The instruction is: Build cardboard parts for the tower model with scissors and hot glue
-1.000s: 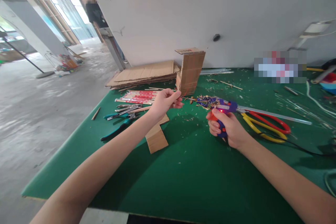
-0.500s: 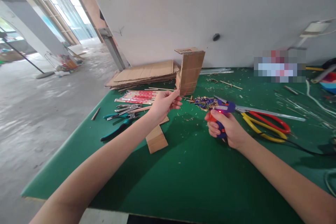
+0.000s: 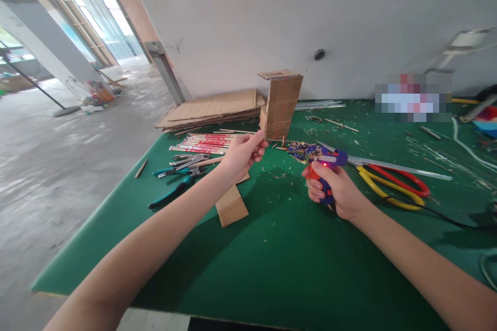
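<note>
My right hand is wrapped round the grip of a blue and orange hot glue gun. A red light glows on its side, and a long clear glue stick extends from its back. Wood scraps and shavings hide much of the front end, which points left. My left hand is closed in a pinch on a thin wooden stick, mostly covered by the fingers. Right behind those fingertips stands an upright cardboard piece with a flap on top; I cannot tell whether the stick touches it.
Left of my left hand lie red-wrapped sticks, teal-handled pliers and a cardboard offcut. Stacked cardboard sheets rest behind. Large red and yellow handled cutters and a black cable are at right. A white board rises behind the green table.
The stick in my left hand has shifted slightly up and away from the glue gun's front end. Both hands have barely moved. A person in the background has moved right.
</note>
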A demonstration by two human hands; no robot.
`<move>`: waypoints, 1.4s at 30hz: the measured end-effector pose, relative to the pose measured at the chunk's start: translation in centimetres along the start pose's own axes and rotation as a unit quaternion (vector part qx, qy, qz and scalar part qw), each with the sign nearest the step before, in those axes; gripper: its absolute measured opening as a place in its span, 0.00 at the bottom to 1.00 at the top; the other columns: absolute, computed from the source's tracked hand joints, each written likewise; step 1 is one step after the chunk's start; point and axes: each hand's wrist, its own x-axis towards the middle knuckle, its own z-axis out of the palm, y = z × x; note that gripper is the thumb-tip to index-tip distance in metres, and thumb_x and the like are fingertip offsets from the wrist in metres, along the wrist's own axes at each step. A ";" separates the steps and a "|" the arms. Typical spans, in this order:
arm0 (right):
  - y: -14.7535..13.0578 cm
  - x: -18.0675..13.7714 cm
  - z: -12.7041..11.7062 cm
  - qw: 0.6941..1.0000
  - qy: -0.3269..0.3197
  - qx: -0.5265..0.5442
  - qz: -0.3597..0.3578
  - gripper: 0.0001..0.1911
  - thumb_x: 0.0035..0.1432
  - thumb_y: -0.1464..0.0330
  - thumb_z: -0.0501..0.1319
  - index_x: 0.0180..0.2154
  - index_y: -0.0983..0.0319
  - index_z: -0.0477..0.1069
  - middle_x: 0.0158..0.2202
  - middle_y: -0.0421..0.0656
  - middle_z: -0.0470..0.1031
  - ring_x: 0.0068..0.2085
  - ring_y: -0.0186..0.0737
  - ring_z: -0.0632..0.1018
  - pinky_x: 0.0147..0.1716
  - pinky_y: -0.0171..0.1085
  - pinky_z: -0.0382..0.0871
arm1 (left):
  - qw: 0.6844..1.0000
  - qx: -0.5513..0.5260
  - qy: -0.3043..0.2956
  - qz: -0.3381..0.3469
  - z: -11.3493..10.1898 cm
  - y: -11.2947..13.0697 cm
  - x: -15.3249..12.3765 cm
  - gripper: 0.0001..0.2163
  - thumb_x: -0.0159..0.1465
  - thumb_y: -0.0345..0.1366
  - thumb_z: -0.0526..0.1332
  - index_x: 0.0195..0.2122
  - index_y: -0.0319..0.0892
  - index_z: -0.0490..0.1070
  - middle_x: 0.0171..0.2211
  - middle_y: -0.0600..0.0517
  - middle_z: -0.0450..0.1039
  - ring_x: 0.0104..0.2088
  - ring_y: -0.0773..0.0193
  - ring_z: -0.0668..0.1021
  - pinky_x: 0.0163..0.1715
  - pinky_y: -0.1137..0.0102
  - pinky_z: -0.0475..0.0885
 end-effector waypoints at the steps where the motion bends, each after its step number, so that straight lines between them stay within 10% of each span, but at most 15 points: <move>1: 0.0 0.0 0.0 1.000 0.003 -0.001 -0.001 0.14 0.53 0.57 0.64 0.27 0.62 0.71 0.15 0.32 0.58 0.15 0.26 0.60 0.13 0.30 0.57 | 1.000 -0.007 0.000 -0.003 0.1 0.0 0.0 0.12 0.62 0.38 0.61 0.25 0.37 0.65 0.22 0.54 0.68 0.18 0.79 0.66 0.15 0.80 0.58; 42: -0.1 0.1 -0.1 0.999 0.005 0.035 0.004 0.12 0.53 0.60 0.65 0.29 0.63 0.72 0.15 0.33 0.60 0.15 0.27 0.61 0.14 0.31 0.57 | 0.988 0.080 -0.119 -0.065 -2.2 -0.9 0.8 0.12 0.60 0.38 0.62 0.24 0.38 0.63 0.20 0.56 0.67 0.16 0.78 0.67 0.14 0.78 0.58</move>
